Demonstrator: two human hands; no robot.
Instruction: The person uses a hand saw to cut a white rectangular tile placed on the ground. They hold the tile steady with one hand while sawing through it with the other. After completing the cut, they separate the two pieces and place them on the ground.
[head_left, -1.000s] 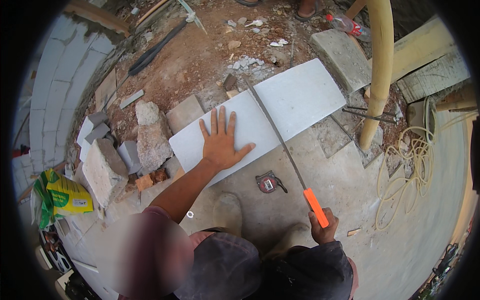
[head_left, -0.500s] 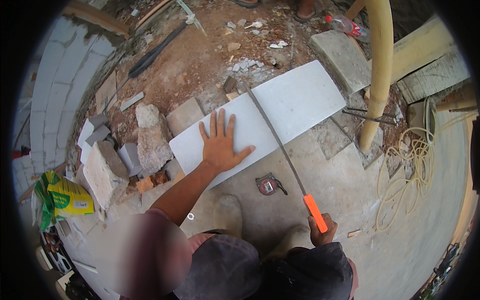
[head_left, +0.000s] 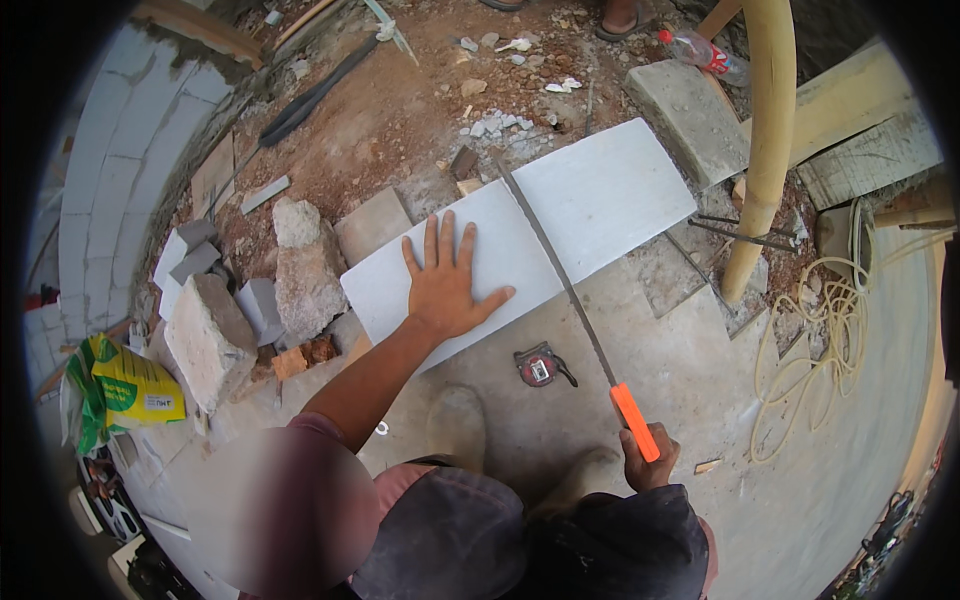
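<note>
A long white block (head_left: 615,195) lies on the ground ahead of me. My left hand (head_left: 445,295) rests palm down on its left portion, fingers spread. My right hand (head_left: 660,460) is closed round the orange handle of a saw (head_left: 570,285), whose long blade crosses the block near its middle. A red and black tape measure (head_left: 540,368) lies on the concrete just below the block, between my hands.
Broken chunks (head_left: 210,335) and a yellow-green sack (head_left: 135,390) sit left. A bamboo pole (head_left: 765,140), coiled hose (head_left: 810,370) and plastic bottle (head_left: 700,55) are right. A block wall (head_left: 120,180) runs far left. Someone's sandalled foot (head_left: 620,20) shows at the top.
The saw has shifted very slightly back toward me against the block since a second ago. My left hand stays spread on the block, and the view has drifted a little.
</note>
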